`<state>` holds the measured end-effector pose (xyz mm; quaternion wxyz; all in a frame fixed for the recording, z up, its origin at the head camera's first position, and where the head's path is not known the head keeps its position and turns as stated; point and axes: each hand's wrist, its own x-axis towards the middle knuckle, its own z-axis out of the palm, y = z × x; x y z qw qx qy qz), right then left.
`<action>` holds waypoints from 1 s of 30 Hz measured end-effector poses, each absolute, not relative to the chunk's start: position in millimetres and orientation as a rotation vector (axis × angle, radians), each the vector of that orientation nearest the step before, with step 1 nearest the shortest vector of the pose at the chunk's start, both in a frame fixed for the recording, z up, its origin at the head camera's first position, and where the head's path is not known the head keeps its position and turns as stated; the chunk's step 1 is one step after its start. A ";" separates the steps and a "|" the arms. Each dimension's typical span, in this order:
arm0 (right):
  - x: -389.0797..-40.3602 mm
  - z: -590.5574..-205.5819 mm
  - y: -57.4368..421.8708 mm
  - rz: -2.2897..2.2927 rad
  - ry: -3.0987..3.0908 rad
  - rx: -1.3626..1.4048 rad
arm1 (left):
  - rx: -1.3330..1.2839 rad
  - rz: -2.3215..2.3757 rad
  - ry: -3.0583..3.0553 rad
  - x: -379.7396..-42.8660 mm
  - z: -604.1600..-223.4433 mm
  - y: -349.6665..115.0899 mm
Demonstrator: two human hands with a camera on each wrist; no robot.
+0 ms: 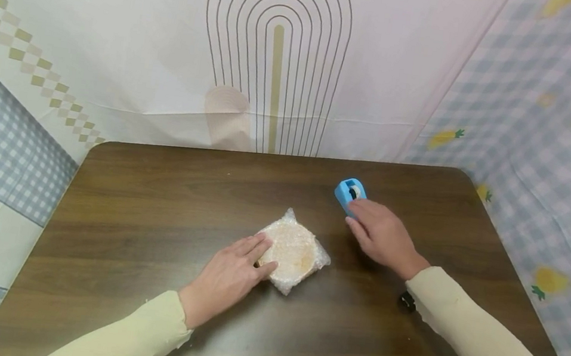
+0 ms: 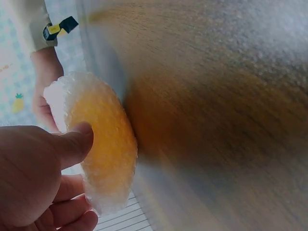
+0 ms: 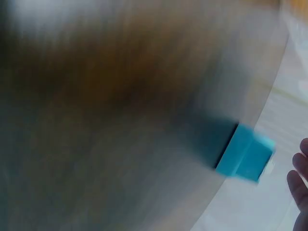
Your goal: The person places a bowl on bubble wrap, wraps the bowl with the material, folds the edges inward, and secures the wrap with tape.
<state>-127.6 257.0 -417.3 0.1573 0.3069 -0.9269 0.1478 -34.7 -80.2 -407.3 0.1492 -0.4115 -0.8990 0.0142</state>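
A round, yellowish thing in bubble wrap, the wrapped package (image 1: 293, 251), lies on the dark wooden table. My left hand (image 1: 229, 276) holds it at its left side, fingers over the top and thumb at the near edge. The left wrist view shows the thumb (image 2: 79, 142) against the wrapped package (image 2: 108, 144), with other fingers bent below. Farther right, my right hand (image 1: 383, 236) hovers by a blue tape dispenser (image 1: 351, 194) and partly covers it. In the right wrist view, the loosely bent fingers (image 3: 299, 185) stand apart from the tape dispenser (image 3: 245, 154).
The brown table (image 1: 153, 196) ends at a pale patterned cloth (image 1: 147, 33) at the back. Checked cloth with pineapples (image 1: 555, 147) hangs along the right side. A small black device (image 1: 407, 301) shows under the right wrist.
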 end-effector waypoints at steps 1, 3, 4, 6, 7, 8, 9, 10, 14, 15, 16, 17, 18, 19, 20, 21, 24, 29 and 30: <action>-131.1 -416.9 260.1 0.430 -2.685 0.828 | -1.184 0.045 -2.585 -34.7 -407.3 -80.0; -138.1 -415.2 264.8 0.470 -2.752 0.729 | -1.184 0.047 -2.585 -34.8 -407.3 -79.8; -141.5 -414.4 266.3 0.491 -2.790 0.675 | -1.183 0.047 -2.584 -34.8 -407.2 -79.8; -147.8 -413.5 268.1 0.536 -2.870 0.563 | -1.179 0.040 -2.584 -34.9 -407.2 -79.7; -151.0 -413.5 268.5 0.552 -2.910 0.510 | -1.178 0.035 -2.585 -34.9 -407.1 -79.6; -154.0 -413.5 268.4 0.574 -2.944 0.462 | -1.177 0.030 -2.586 -35.0 -407.1 -79.5; -157.0 -413.9 268.1 0.587 -2.979 0.419 | -1.177 0.028 -2.586 -35.0 -407.0 -79.4; -159.7 -414.4 267.9 0.601 -3.013 0.372 | -1.175 0.026 -2.588 -35.0 -406.9 -79.3; -170.2 -415.5 265.7 0.713 -3.107 0.195 | -1.175 0.029 -2.601 -34.9 -406.7 -78.7; -172.9 -415.8 265.4 0.754 -3.120 0.162 | -1.174 0.032 -2.605 -34.9 -406.6 -78.7; -175.3 -415.6 265.0 0.806 -3.128 0.130 | -1.173 0.035 -2.610 -34.8 -406.5 -78.6; -177.8 -415.2 264.7 0.865 -3.128 0.103 | -1.173 0.037 -2.615 -34.7 -406.4 -78.7; -180.2 -415.0 264.7 0.917 -3.125 0.082 | -1.172 0.041 -2.619 -34.6 -406.3 -78.7; -182.5 -414.7 264.6 0.966 -3.119 0.058 | -1.172 0.044 -2.623 -34.5 -406.1 -78.7; -184.5 -414.3 264.7 1.016 -3.112 0.029 | -1.172 0.046 -2.627 -34.4 -406.0 -78.8; -186.1 -413.4 264.4 1.065 -3.102 -0.004 | -1.173 0.048 -2.631 -34.3 -405.8 -78.8; -188.7 -411.0 263.3 1.154 -3.060 -0.100 | -1.174 0.052 -2.637 -33.8 -405.3 -79.2; -183.6 -395.9 257.4 1.210 -2.995 -0.216 | -1.174 0.045 -2.637 -33.7 -405.5 -79.0; -181.5 -391.8 257.5 1.218 -2.991 -0.232 | -1.175 0.042 -2.636 -33.8 -405.9 -78.9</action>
